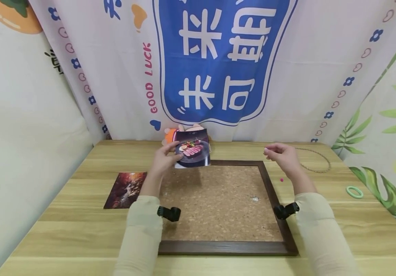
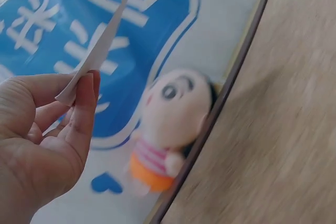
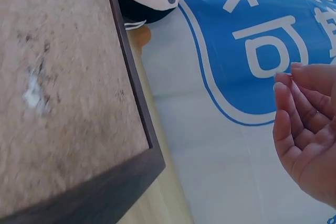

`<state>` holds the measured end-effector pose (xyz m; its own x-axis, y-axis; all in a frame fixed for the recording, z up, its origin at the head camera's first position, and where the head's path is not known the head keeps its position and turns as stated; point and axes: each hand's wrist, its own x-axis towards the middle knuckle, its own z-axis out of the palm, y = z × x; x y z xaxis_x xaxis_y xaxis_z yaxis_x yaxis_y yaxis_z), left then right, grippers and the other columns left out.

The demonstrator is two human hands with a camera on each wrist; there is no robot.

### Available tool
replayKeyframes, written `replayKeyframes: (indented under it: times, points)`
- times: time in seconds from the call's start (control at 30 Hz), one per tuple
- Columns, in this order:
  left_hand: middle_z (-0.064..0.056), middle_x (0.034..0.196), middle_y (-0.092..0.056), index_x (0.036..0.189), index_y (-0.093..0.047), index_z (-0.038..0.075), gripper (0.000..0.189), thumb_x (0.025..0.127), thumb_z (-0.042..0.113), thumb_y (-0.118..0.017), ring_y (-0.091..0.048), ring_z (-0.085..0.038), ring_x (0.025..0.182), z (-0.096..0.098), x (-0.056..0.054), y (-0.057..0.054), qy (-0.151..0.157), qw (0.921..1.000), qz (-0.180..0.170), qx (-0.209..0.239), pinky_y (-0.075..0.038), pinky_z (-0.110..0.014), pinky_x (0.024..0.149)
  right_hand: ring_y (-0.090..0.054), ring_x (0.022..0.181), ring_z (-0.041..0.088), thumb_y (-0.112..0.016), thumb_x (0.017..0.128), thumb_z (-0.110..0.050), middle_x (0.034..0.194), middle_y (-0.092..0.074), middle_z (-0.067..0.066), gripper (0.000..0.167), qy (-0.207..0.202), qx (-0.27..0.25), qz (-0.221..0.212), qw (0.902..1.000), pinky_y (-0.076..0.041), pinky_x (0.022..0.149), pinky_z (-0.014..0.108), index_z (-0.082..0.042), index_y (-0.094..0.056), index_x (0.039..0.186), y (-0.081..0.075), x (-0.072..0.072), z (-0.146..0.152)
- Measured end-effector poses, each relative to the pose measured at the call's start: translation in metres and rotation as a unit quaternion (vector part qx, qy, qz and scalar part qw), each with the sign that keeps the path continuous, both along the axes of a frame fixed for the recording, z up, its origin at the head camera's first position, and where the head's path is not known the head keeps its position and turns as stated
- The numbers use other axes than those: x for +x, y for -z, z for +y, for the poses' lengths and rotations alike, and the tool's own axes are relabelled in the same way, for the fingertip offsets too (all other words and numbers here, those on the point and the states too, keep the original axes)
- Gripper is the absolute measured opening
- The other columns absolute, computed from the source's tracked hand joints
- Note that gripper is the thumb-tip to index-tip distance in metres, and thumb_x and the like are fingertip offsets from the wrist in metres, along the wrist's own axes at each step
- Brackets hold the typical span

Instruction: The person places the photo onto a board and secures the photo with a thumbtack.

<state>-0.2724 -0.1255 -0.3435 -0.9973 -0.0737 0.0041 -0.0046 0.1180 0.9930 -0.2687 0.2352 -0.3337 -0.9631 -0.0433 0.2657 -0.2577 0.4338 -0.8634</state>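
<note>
The left grip (image 1: 165, 160) is clamped on one edge of the food print (image 1: 198, 148). Handling it well probably means keeping that pinch light — firm enough to steady the sheet, gentle enough not to crease it or smudge the glossy face. The print lies between the left thumb and fingers and extends to the right of them, held up near the far-left part of the corkboard (image 1: 215, 209), with the plush doll (image 2: 170, 111) behind. The right grip (image 1: 284, 155), well apart, has its fingertips together — whether on something tiny, I cannot tell.
</note>
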Motion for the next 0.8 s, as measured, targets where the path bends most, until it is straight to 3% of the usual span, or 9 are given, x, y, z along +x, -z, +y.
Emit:
replayKeyframes:
  times: [0.2,0.37,0.57,0.8]
  points:
    - [-0.017,0.102,-0.054,0.12,-0.051,0.004,0.049,0.073,-0.007,-0.062,-0.049,-0.01,0.062,0.033,-0.003,0.007,0.028,0.999,0.026,0.024,-0.039,-0.019,0.046,-0.058,0.074,0.025,-0.058,0.083,-0.022,0.081,-0.062,0.007,0.034,-0.008,-0.006,0.002,0.9999,-0.046,0.064,0.027,0.007,-0.058,0.1,-0.005,-0.007,-0.01]
    - [-0.017,0.1,-0.055,0.117,-0.053,0.003,0.05,0.07,-0.01,-0.063,-0.05,-0.01,0.058,0.061,-0.003,0.016,0.037,0.9984,0.034,0.025,-0.039,-0.019,0.044,-0.059,0.067,0.017,-0.058,0.083,-0.017,0.075,-0.062,0.001,0.031,-0.015,-0.039,0.012,0.999,-0.046,0.062,0.026,0.009,-0.058,0.1,-0.006,-0.012,-0.017]
    - [-0.016,0.096,-0.059,0.114,-0.056,0.003,0.051,0.066,-0.012,-0.064,-0.055,-0.017,0.074,0.095,0.001,0.029,0.019,0.9982,0.017,0.055,-0.047,-0.024,0.053,-0.058,0.071,0.017,-0.058,0.084,-0.02,0.081,-0.061,0.005,0.032,-0.001,-0.035,-0.016,0.9993,-0.045,0.068,0.032,0.006,-0.057,0.103,-0.012,-0.019,-0.026]
    - [-0.016,0.088,-0.056,0.11,-0.056,-0.003,0.048,0.065,-0.016,-0.062,-0.057,-0.024,0.078,0.13,0.008,0.041,0.028,0.9961,0.02,0.081,-0.048,-0.027,0.063,-0.055,0.075,0.02,-0.056,0.084,-0.016,0.084,-0.06,0.008,0.03,-0.011,-0.033,-0.04,0.9986,-0.044,0.068,0.03,0.006,-0.057,0.104,-0.019,-0.028,-0.038]
